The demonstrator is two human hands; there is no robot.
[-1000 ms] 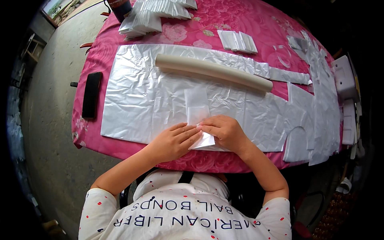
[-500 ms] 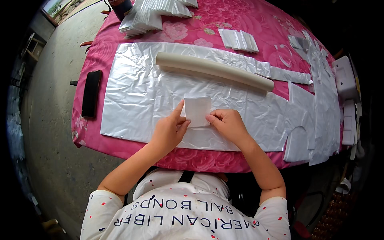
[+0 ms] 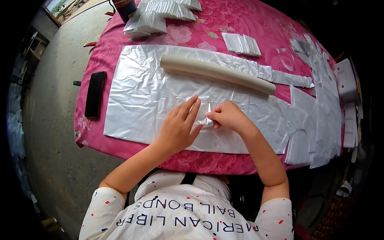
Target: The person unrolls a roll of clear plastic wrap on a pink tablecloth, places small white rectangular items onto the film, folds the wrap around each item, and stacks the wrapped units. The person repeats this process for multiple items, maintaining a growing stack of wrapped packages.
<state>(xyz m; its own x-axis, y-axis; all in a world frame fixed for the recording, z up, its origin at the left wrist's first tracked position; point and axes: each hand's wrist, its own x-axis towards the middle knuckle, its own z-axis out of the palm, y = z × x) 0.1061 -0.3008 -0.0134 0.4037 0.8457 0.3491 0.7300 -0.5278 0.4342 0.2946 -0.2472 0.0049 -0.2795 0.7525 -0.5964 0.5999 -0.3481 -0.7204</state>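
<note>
Between my hands is a small folded piece of thin whitish plastic film (image 3: 209,109), its right edge raised off the surface. My right hand (image 3: 229,117) pinches that raised edge between thumb and fingers. My left hand (image 3: 179,125) lies over the left part of the piece with its fingers stretched out, hiding much of it. Beneath both hands spreads a wide, crinkled stack of silvery-white plastic sheeting (image 3: 132,100). A long beige tube (image 3: 216,75) rests across the sheeting just beyond my hands.
A black phone (image 3: 95,95) lies at the table's left side. Folded film packets (image 3: 170,12) are heaped at the far left beside a dark cup (image 3: 125,9). A smaller row of packets (image 3: 241,44) sits farther back. Loose film pieces (image 3: 326,116) cover the right end of the pink tablecloth (image 3: 200,162).
The small film piece was flat and square between my hands; now its right side is lifted by my right hand. My left hand has moved right over it, fingers extended.
</note>
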